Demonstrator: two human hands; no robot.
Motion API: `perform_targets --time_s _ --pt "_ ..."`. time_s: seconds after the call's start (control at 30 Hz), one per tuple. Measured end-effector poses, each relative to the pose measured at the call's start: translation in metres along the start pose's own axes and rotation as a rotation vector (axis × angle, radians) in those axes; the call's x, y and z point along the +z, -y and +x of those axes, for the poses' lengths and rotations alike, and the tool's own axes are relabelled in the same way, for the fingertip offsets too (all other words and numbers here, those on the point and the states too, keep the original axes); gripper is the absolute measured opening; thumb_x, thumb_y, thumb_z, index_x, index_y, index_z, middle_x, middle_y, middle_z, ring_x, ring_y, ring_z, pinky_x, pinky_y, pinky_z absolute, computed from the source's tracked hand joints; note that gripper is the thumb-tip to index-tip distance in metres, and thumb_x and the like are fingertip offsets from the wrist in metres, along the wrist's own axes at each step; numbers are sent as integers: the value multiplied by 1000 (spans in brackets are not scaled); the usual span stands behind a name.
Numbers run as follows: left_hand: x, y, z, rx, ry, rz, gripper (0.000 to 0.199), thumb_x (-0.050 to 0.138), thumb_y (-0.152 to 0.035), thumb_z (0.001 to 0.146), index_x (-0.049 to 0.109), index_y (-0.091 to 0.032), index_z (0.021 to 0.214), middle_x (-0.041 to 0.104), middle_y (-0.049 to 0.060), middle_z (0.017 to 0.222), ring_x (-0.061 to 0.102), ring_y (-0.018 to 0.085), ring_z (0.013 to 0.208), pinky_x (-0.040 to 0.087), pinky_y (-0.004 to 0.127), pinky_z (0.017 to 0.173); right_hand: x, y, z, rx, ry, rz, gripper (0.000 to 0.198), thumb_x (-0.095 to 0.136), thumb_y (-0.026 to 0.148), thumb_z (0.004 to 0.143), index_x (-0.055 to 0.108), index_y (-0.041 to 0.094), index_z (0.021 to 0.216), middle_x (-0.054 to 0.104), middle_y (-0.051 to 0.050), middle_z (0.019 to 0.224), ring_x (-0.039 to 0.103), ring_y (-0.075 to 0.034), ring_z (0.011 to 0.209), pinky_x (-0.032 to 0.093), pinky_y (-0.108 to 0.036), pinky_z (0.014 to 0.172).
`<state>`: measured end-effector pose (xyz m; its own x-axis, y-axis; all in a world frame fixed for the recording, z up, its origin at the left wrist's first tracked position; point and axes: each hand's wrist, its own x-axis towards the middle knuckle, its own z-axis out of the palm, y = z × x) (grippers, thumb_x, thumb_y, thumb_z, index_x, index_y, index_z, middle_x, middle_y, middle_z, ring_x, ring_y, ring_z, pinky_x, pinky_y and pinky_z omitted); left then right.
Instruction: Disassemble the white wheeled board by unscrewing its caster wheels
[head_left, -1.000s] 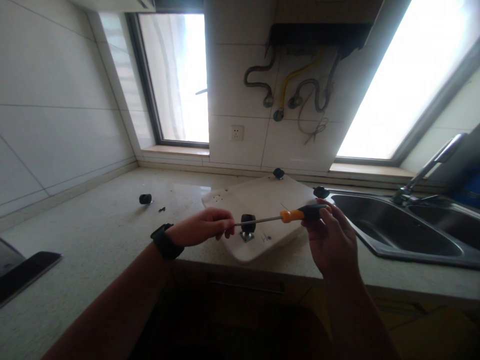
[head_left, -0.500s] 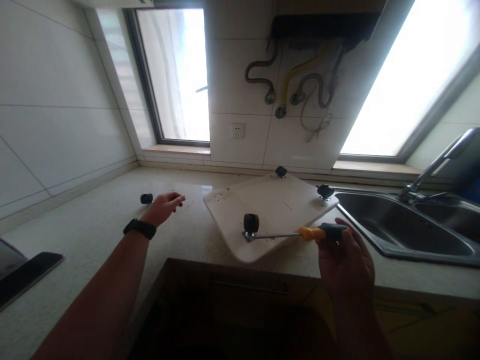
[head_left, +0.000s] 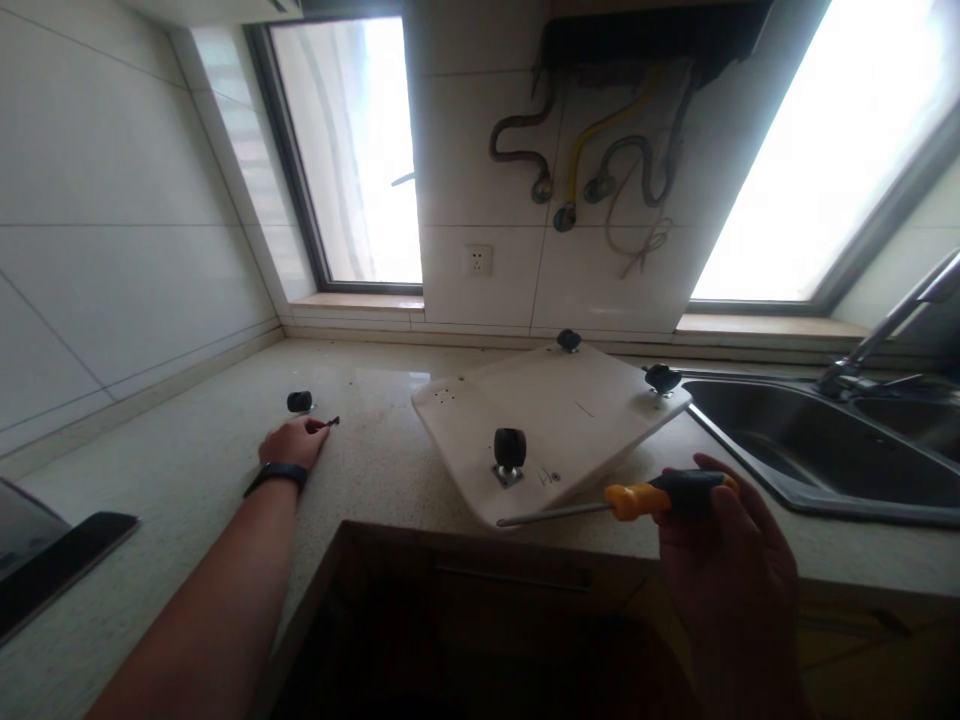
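My right hand (head_left: 731, 560) is wrapped round the black and orange handle of a screwdriver (head_left: 637, 500). Its shaft points left, with the tip over the near corner of a white board (head_left: 540, 415). Black casters stand on three corners of the board: a near one (head_left: 510, 450), a far one (head_left: 569, 341) and one at the right (head_left: 663, 379). Small holes show at the left corner. On the counter, my left hand (head_left: 296, 443) pinches a small dark piece (head_left: 334, 421) that looks like a screw. Just beyond that hand lies a loose black caster (head_left: 299, 401).
The board rests on a speckled counter (head_left: 375, 450) with an open dark gap below its front edge. To the right is a steel sink (head_left: 757, 470) with a faucet (head_left: 847, 375). A flat dark object (head_left: 71, 565) lies at the left.
My left hand has come down onto the counter near the loose caster, a small dark piece now at its fingertips. The screwdriver has moved off the near caster toward me.
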<state>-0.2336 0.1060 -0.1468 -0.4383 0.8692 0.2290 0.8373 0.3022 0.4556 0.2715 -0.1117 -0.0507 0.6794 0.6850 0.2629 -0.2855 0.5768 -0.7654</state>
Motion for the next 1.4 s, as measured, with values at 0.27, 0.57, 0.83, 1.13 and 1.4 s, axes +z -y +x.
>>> perform_targets --time_s 0.27,0.57,0.83,1.13,1.4 --pt "7 5 10 20 -7 -45 34 72 -49 74 81 -26 98 78 12 105 69 38 100 50 43 83 -4 -2 -3 41 -28 -31 39 85 41 72 76 20 104 69 -1 81 64 -13 64 55 -21 47" --pt "-2 -7 5 -62 -195 -331 46 57 -45 85 74 -9 109 77 18 103 72 30 95 55 37 81 -10 -3 -3 76 -76 -68 42 85 42 71 74 18 104 70 -2 81 64 -14 65 54 -21 49" --pt "-44 -99 -24 176 -136 -579 43 43 -38 93 71 -10 108 76 12 95 70 22 86 56 32 75 -14 -6 9 -36 -70 -48 32 80 36 77 70 18 102 66 1 79 65 -13 62 56 -23 53" --pt "-104 -209 -152 1034 7 -431 20 54 -33 99 70 -21 100 71 5 96 64 22 93 51 39 86 1 15 23 -261 4 -221 27 77 32 83 70 21 107 65 0 85 66 -15 69 56 -26 54" --pt "-57 -215 -179 1076 264 -453 36 59 -29 95 56 -24 131 65 12 126 60 29 117 51 50 98 11 28 27 -492 139 -476 30 74 29 85 70 23 115 66 -1 92 62 -12 63 57 -30 58"
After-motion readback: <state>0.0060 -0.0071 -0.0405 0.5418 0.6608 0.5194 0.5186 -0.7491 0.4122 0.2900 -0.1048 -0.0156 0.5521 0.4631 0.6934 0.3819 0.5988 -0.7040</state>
